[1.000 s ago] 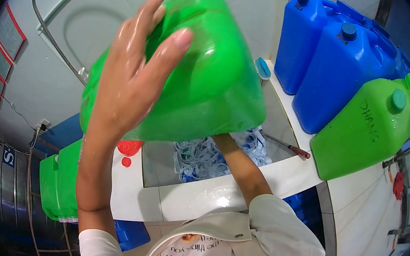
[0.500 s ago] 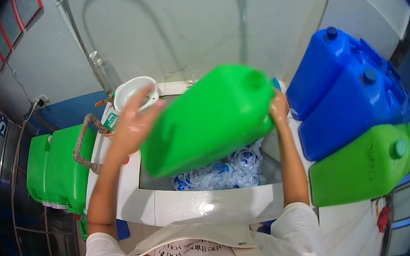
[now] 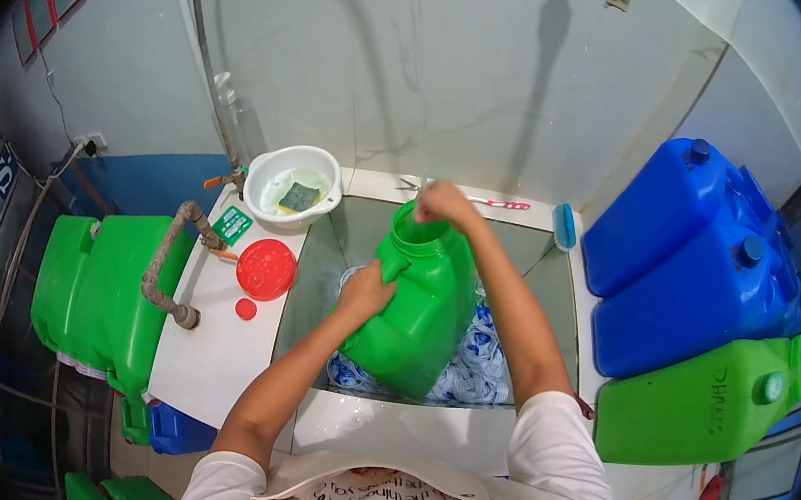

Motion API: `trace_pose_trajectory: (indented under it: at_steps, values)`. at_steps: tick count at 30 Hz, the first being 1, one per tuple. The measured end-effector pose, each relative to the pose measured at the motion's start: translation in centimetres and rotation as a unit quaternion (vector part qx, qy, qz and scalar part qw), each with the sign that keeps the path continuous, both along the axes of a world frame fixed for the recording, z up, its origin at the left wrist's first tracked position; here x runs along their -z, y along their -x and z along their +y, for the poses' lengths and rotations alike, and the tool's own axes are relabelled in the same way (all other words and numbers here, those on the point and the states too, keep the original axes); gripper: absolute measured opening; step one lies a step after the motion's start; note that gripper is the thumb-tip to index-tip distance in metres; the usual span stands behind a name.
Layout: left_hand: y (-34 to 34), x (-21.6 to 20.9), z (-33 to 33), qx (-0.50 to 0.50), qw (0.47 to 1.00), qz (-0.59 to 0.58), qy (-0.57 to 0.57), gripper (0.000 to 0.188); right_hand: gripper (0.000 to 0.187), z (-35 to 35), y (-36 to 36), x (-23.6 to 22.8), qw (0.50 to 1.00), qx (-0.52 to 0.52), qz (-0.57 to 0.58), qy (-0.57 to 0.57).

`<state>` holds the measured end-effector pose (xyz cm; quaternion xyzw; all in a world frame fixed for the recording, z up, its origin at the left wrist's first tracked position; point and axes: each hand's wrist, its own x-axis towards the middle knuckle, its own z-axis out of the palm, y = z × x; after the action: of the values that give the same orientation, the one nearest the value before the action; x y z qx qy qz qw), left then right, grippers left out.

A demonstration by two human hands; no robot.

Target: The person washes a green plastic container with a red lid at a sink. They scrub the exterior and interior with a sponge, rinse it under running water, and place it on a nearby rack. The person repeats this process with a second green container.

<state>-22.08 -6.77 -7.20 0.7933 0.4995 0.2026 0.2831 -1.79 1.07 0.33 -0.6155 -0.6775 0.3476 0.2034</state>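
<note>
Two bare hands steady a green jug [image 3: 422,325] at the sink [image 3: 557,296], its open mouth toward 12 o'clock. The left hand [image 3: 366,292], at the jug's 10 o'clock, has its fingers clamped on the handle; the right hand [image 3: 446,204] curls at the mouth, its fingers too blurred to tell whether they grip anything. Work at that opening appears to be the step in hand; the next move likely calls for a firm left hold. Hidden: the jug's inside and whether its base touches the blue-and-white pile [image 3: 486,362] below.
</note>
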Motion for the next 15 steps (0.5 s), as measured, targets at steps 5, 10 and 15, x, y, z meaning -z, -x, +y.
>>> trace_pose_trajectory:
  at_steps: [5,10,15]
  values:
    - [1.8,-0.2,-0.2,-0.090,0.995,-0.041,0.025,0.048,0.011,1.3,0.5,-3.3,0.978,0.124,0.103,0.129]
    - [1.8,0.0,2.8,0.010,1.000,-0.018,0.019,0.050,0.013,2.1,0.5,-5.1,0.968,0.075,0.136,0.195]
    - [-1.1,-1.1,5.3,0.046,0.981,0.091,-0.165,0.047,0.012,1.7,1.2,-5.8,0.951,0.130,0.194,0.203]
